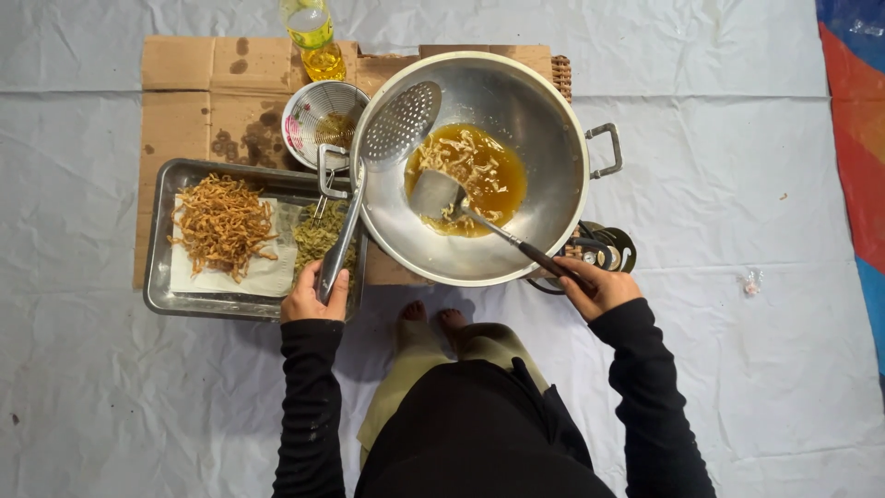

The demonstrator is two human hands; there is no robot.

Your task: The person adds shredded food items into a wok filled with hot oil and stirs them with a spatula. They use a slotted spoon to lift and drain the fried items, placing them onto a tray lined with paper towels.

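Observation:
A large steel wok (pixel 544 138) holds golden oil with pale strips frying (pixel 466 166) in it. My right hand (pixel 597 286) grips the dark handle of a metal spatula (pixel 435 195) whose blade rests in the oil. My left hand (pixel 313 295) holds the long handle of a perforated skimmer (pixel 398 122), its round head lying against the wok's left inner wall above the oil. Both sleeves are black.
A steel tray (pixel 157 277) left of the wok carries fried brown strips (pixel 221 223) on white paper and a greenish pile (pixel 318 235). Behind it stand a small strainer bowl (pixel 304 111) and an oil bottle (pixel 313 37) on stained cardboard (pixel 184 83). A burner (pixel 608 247) peeks out under the wok. My bare feet (pixel 433 318) are close to it.

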